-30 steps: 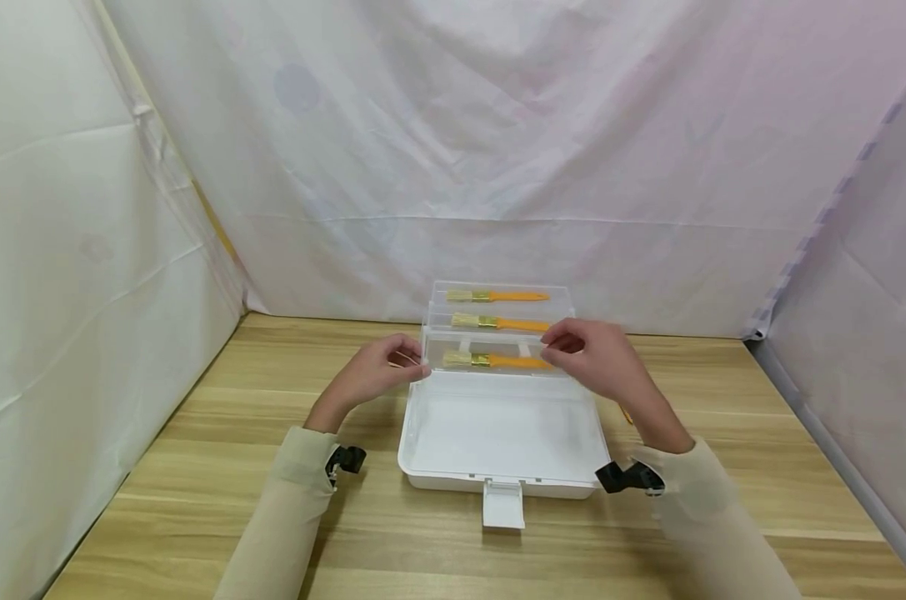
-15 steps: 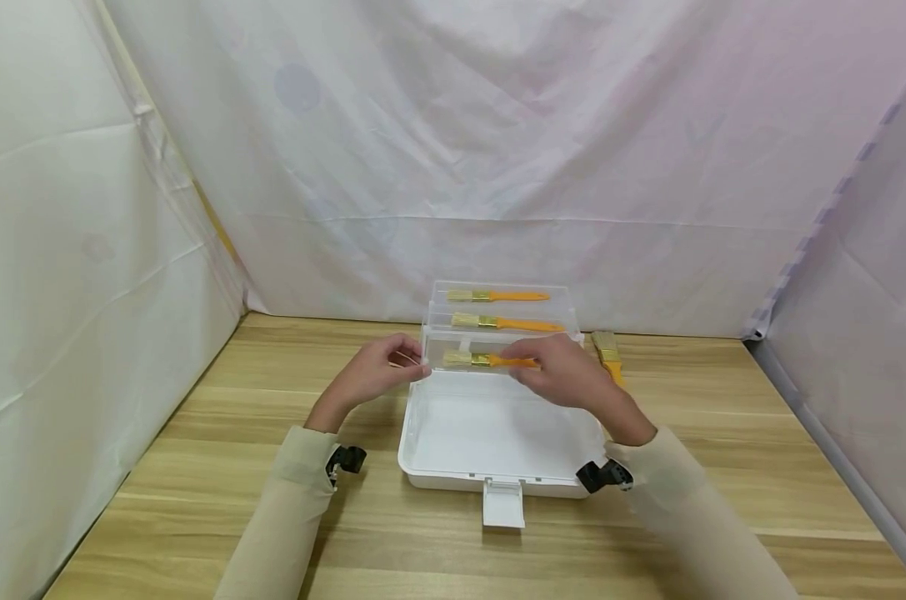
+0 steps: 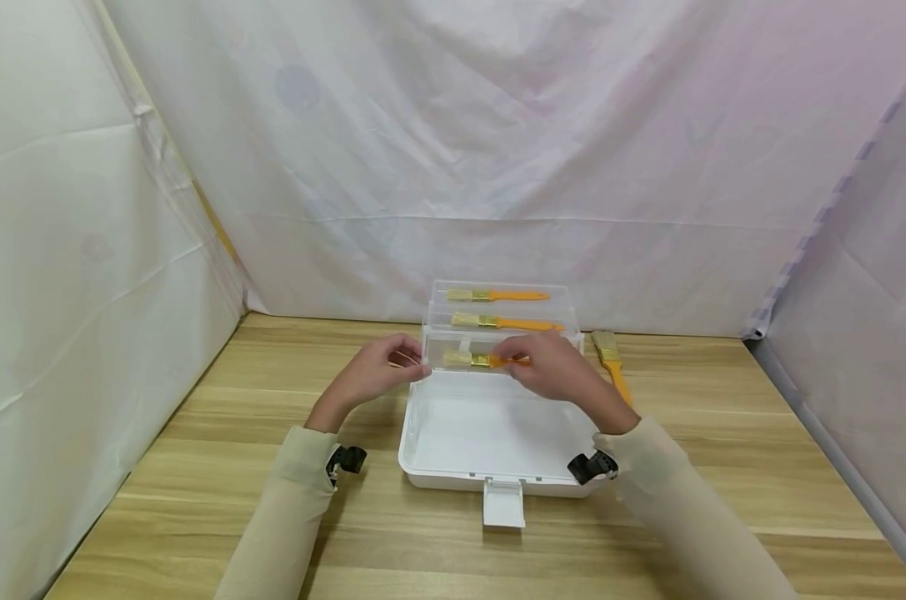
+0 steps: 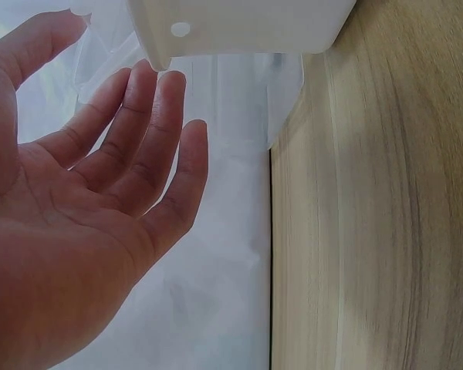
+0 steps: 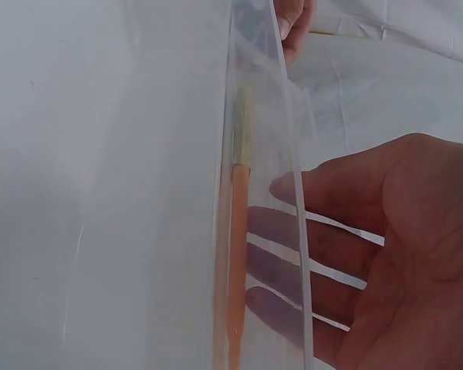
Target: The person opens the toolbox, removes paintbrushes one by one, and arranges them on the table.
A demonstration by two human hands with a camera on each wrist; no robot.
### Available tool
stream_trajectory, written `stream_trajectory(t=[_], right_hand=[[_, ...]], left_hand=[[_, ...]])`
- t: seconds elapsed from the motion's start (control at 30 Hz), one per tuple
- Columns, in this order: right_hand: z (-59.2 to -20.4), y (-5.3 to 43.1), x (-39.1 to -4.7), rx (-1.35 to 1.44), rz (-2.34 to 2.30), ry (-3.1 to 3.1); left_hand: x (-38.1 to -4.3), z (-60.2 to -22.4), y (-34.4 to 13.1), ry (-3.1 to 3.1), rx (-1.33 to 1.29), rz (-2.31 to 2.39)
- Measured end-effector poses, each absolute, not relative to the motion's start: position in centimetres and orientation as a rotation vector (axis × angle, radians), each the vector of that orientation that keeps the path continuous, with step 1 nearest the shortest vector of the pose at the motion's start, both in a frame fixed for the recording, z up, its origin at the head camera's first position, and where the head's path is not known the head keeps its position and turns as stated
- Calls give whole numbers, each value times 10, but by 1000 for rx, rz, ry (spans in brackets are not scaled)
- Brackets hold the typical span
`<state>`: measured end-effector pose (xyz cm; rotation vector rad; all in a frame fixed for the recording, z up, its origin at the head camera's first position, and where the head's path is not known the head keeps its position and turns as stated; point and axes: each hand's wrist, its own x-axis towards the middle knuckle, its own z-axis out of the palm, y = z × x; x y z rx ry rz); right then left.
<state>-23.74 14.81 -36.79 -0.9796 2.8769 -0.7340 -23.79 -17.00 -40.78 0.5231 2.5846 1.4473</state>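
In the head view, an open white box (image 3: 498, 433) has stepped clear trays (image 3: 439, 342) raised behind it. Three orange-handled paintbrushes lie across the trays: a back brush (image 3: 516, 296), a middle brush (image 3: 523, 324) and a front brush (image 3: 478, 360). My right hand (image 3: 553, 367) is at the front brush's handle and partly hides it. In the right wrist view its fingers reach towards that handle, seen through the clear wall; contact cannot be told. My left hand (image 3: 377, 371) is at the trays' left end, its thumb apart from its lightly bent fingers (image 4: 139, 142).
Another paintbrush (image 3: 608, 362) lies on the wooden table (image 3: 723, 467) to the right of the box. A white latch flap (image 3: 503, 504) hangs from the box's front. White cloth (image 3: 498, 167) encloses the back and sides.
My right hand has moved left along the front brush, from its handle end towards its metal band. The brush on the table has come into fuller view. The left hand has stayed put.
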Motion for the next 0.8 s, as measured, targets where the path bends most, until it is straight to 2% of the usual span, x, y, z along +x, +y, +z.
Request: stream_trajectory(t=[0.8], right_hand=[[-362,137,-237,-829,-694,2756]], left_hand=[[-241,-410,-170,2585,514,1457]])
